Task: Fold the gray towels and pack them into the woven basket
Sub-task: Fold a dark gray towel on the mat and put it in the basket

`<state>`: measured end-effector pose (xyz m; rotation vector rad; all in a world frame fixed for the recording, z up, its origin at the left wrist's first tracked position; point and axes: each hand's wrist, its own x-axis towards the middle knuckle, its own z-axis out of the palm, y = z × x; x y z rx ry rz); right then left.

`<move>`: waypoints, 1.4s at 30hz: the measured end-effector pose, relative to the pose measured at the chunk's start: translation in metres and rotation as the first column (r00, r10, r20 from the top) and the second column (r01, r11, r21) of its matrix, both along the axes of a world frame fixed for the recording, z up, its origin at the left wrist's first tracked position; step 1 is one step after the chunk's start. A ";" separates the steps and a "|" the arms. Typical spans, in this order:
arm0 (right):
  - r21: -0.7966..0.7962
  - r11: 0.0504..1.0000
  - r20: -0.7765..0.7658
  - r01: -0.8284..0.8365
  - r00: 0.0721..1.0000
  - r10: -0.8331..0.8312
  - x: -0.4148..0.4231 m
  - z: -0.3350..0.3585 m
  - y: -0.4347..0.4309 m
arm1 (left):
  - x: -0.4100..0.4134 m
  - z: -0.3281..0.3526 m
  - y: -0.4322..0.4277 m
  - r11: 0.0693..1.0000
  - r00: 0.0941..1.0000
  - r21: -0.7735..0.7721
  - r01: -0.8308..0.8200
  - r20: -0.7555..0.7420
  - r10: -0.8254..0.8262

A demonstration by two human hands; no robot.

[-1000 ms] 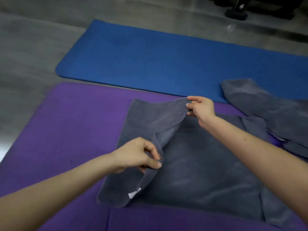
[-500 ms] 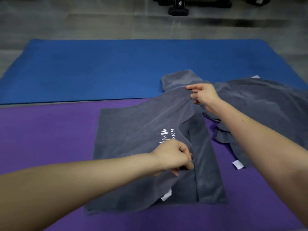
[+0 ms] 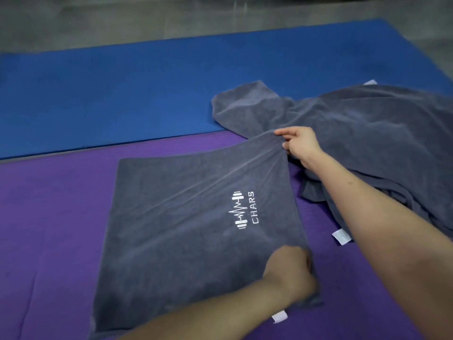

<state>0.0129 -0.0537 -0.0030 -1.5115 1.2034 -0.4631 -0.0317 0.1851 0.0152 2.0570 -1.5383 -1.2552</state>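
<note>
Left hand [image 3: 291,273]: forearm reaching in, grip curled round near corner of towel [image 3: 186,217].
Right hand [image 3: 300,146]: arm outstretched, grip pinching far corner, lifted.
Towel: folded, on purple mat [image 3: 49,217].

The folded gray towel [image 3: 186,229] is lying on the purple mat [image 3: 49,241], white CHARS logo [image 3: 245,208] up, far right corner lifted and pulled taut, little white tag [image 3: 279,316] at the near edge. Rest of the gray towels [image 3: 367,133] are a rumpled heap just to its right.
</note>
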 end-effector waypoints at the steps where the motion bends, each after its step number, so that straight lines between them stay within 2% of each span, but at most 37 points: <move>1: -0.027 1.000 -0.014 -0.009 1.000 0.008 0.000 -0.005 -0.003 | -0.004 -0.004 -0.002 1.000 1.000 -0.002 -0.001 0.005 0.001; 4: -0.160 0.984 -0.121 -0.083 0.991 0.064 -0.002 -0.022 -0.009 | -0.015 -0.015 -0.006 0.999 0.998 0.005 0.034 0.055 -0.034; 6: -0.277 0.942 -0.266 -0.189 0.957 0.113 -0.006 -0.033 -0.009 | -0.023 -0.026 -0.005 0.995 0.991 0.002 0.103 0.079 -0.103; 8: -0.414 0.851 -0.441 -0.324 0.889 0.124 -0.011 -0.043 -0.005 | -0.029 -0.033 0.001 0.981 0.975 -0.024 0.193 0.115 -0.189; 10: -0.523 0.749 -0.520 -0.407 0.848 0.097 -0.016 -0.048 0.007 | -0.027 -0.038 0.012 0.974 0.974 -0.073 0.212 0.090 -0.206; 13: -0.615 0.695 -0.509 -0.372 0.861 0.011 -0.038 -0.039 0.050 | -0.004 -0.040 0.043 0.981 0.995 -0.164 0.101 -0.001 -0.102; 15: -0.641 0.678 -0.518 -0.360 0.855 -0.036 -0.066 -0.034 0.094 | 0.028 -0.047 0.077 0.976 0.998 -0.208 -0.062 0.014 0.066; 16: -0.649 0.662 -0.543 -0.376 0.838 -0.057 -0.083 -0.037 0.117 | 0.049 -0.054 0.098 0.956 0.978 -0.231 -0.183 0.057 0.201; 17: -0.638 0.660 -0.584 -0.397 0.808 -0.078 -0.101 -0.041 0.139 | 0.070 -0.060 0.121 0.909 0.924 -0.262 -0.324 0.120 0.364; 18: -0.600 0.681 -0.634 -0.419 0.768 -0.087 -0.119 -0.045 0.159 | 0.091 -0.064 0.144 0.840 0.829 -0.290 -0.459 0.202 0.522; 20: -0.428 0.797 -0.753 -0.427 0.655 -0.053 -0.146 -0.051 0.188 | 0.133 -0.065 0.189 0.680 0.570 -0.287 -0.675 0.383 0.727; 21: -0.326 0.857 -0.791 -0.398 0.611 -0.017 -0.156 -0.054 0.198 | 0.150 -0.061 0.210 0.600 0.450 -0.246 -0.761 0.465 0.762; 22: -0.252 0.902 -0.799 -0.352 0.602 0.012 -0.164 -0.056 0.203 | 0.166 -0.059 0.229 0.526 0.368 -0.185 -0.830 0.527 0.766; 23: -0.211 0.931 -0.782 -0.298 0.623 0.022 -0.168 -0.057 0.207 | 0.179 -0.058 0.246 0.472 0.334 -0.121 -0.873 0.556 0.761; 24: -0.185 0.950 -0.762 -0.250 0.647 0.022 -0.170 -0.057 0.210 | 0.187 -0.059 0.261 0.443 0.344 -0.042 -0.896 0.565 0.750; 26: -0.160 0.967 -0.752 -0.200 0.659 0.012 -0.169 -0.056 0.219 | 0.193 -0.062 0.282 0.497 0.453 0.049 -0.866 0.498 0.739; 27: -0.155 0.968 -0.767 -0.197 0.641 0.007 -0.169 -0.056 0.223 | 0.194 -0.065 0.288 0.522 0.484 0.040 -0.852 0.441 0.756; 29: -0.182 0.963 -0.795 -0.200 0.605 -0.025 -0.168 -0.055 0.232 | 0.186 -0.059 0.293 0.507 0.488 0.001 -0.862 0.275 0.829; 30: -0.204 0.961 -0.794 -0.186 0.605 -0.051 -0.170 -0.055 0.236 | 0.183 -0.056 0.295 0.496 0.482 -0.021 -0.868 0.204 0.852; 32: -0.220 0.969 -0.763 -0.111 0.638 -0.101 -0.173 -0.057 0.241 | 0.178 -0.058 0.301 0.532 0.519 -0.065 -0.844 0.146 0.842; 33: -0.213 0.975 -0.743 -0.069 0.659 -0.116 -0.176 -0.059 0.244 | 0.174 -0.061 0.306 0.567 0.552 -0.094 -0.818 0.150 0.821; 36: -0.166 0.984 -0.664 0.066 0.730 -0.161 -0.182 -0.062 0.246 | 0.171 -0.074 0.313 0.694 0.619 -0.237 -0.680 0.321 0.716; 40: -0.126 0.986 -0.594 0.114 0.787 -0.167 -0.190 -0.061 0.246 | 0.173 -0.077 0.317 0.702 0.560 -0.345 -0.623 0.431 0.708; 42: -0.096 0.986 -0.569 0.136 0.805 -0.167 -0.194 -0.058 0.246 | 0.175 -0.075 0.323 0.785 0.573 -0.395 -0.477 0.538 0.619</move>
